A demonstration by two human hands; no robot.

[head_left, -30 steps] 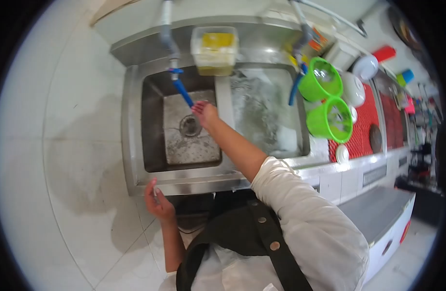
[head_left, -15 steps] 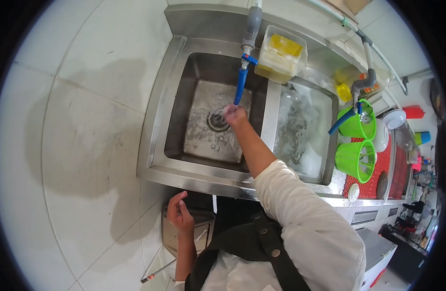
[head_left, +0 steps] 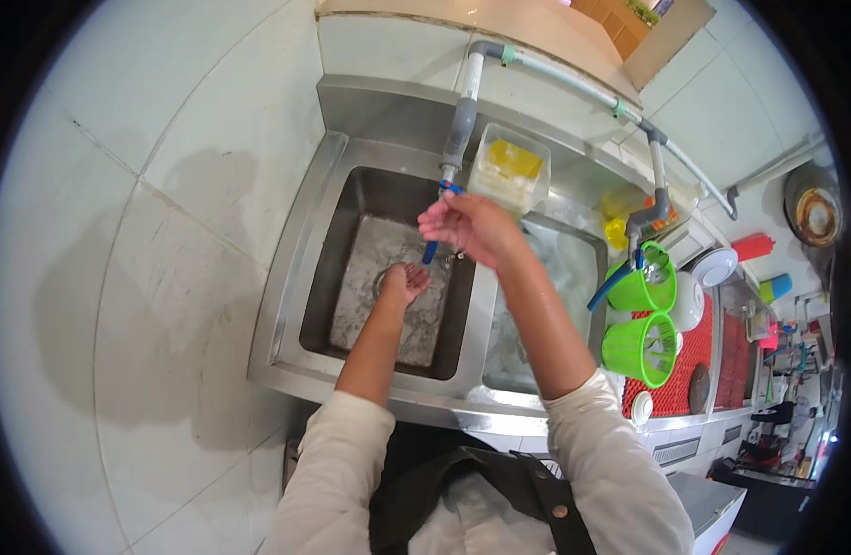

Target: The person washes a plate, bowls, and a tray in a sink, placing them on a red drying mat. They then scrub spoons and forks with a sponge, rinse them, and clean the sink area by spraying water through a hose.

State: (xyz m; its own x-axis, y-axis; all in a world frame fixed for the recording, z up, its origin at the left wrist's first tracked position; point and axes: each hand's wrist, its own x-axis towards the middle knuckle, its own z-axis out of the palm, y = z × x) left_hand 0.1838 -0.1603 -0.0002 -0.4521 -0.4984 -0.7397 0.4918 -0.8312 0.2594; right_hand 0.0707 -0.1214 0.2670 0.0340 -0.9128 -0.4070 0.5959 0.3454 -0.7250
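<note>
My left hand (head_left: 407,281) is inside the left sink basin (head_left: 361,335), palm up with its fingers stretched out beneath the tip of the blue hose (head_left: 430,252). Higher up, my right hand (head_left: 476,227) is raised over the basin's right side, fingers loosely bent and apart, with nothing in it. Its thumb overlaps the small blue handle (head_left: 451,187) of the tap in this view. Both hands look wet. Part of the hose is hidden behind the right fingers, and the drain is mostly covered by my left hand.
A plastic tub with a yellow sponge (head_left: 514,160) stands behind the basins. Sudsy water fills the right basin (head_left: 599,268). Further right are two green baskets (head_left: 634,347) with cutlery, white bowls (head_left: 689,303) and a red mat (head_left: 698,351). Pipes (head_left: 573,85) run along the wall.
My left hand has risen from below the counter into the left basin. My right hand has come up from the hose's mouth towards the tap handle. The view has tilted upward.
</note>
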